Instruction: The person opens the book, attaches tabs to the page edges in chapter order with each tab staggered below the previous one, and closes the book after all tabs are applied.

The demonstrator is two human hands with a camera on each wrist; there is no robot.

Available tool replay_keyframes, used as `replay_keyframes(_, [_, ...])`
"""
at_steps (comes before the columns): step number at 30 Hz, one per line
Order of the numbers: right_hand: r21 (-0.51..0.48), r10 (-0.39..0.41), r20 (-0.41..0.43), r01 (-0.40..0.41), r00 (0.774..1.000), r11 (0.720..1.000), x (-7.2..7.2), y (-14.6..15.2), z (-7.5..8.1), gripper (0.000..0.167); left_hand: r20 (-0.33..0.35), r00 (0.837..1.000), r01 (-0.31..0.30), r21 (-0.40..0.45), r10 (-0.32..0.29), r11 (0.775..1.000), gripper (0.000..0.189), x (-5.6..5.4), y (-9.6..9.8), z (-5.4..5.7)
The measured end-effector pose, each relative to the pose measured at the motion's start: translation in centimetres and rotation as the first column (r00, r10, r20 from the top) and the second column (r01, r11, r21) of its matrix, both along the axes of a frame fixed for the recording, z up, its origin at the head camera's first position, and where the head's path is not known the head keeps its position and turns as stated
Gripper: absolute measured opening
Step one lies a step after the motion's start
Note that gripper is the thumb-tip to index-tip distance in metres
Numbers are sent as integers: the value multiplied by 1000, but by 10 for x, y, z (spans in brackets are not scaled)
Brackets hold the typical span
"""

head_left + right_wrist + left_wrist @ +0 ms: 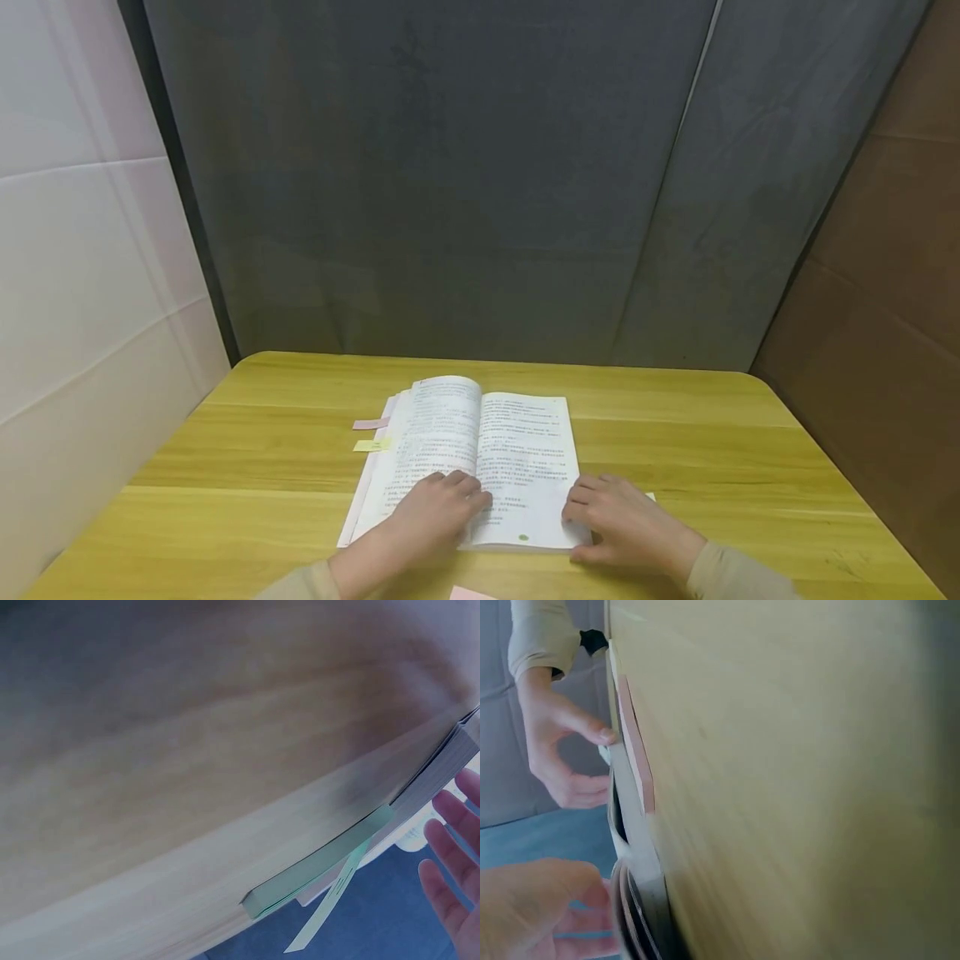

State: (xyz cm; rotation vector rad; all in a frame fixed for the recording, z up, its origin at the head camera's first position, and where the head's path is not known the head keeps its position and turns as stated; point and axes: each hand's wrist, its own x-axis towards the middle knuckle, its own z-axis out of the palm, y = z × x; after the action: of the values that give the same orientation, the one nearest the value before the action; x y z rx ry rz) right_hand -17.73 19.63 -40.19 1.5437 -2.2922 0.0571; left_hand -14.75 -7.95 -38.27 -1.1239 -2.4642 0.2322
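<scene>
The opened book (pixel 528 458) lies on the bench (pixel 690 442), spine (pixel 478 446) running twelve to six. The left hand (pixel 441 507), loosely spread, rests nearest the spine's six-o'clock end; the right hand (pixel 621 521), thumb parted from fingers, touches the four-o'clock corner.

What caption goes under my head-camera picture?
Left hand and right hand at an open book on a yellow table.

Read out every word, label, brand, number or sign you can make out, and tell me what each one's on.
Nothing is readable.
Open book: rows of print, too small.
Yellow tab: faint marks, too small.
Green spot on the book: too small to tell.
Pale green strip: dark marks, too blurred.
</scene>
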Motion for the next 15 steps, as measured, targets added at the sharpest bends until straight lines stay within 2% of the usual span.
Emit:
replay_keyframes(2, [5, -3, 11, 3, 1000, 1000, 0, 0, 0, 29, 20, 1000, -19, 7, 19, 1000, 18, -1, 4, -2])
replay_keyframes(3, [7, -4, 14, 4, 1000, 1000, 0, 0, 0, 29, 36, 999, -34, 9, 34, 999, 21, -1, 6, -2])
replay_keyframes(7, [-1, -4, 19, 4, 1000, 1000, -1, 0, 0, 28, 101, 991, -91, -8, 91, 996, 53, -2, 14, -5])
replay_keyframes(9, [-7, 0, 18, 1, 1000, 1000, -1, 0, 0, 27, 112, 988, -106, -16, 107, 994, 60, -3, 17, -6])
replay_keyframes(11, [-11, 5, 17, -5, 1000, 1000, -1, 0, 0, 27, 123, 985, -118, -22, 120, 993, 61, -5, 19, -7])
replay_keyframes(15, [-14, 10, 17, -10, 1000, 1000, -1, 1, 0, 29, 198, 971, -137, 15, 131, 990, 57, -9, 19, -7])
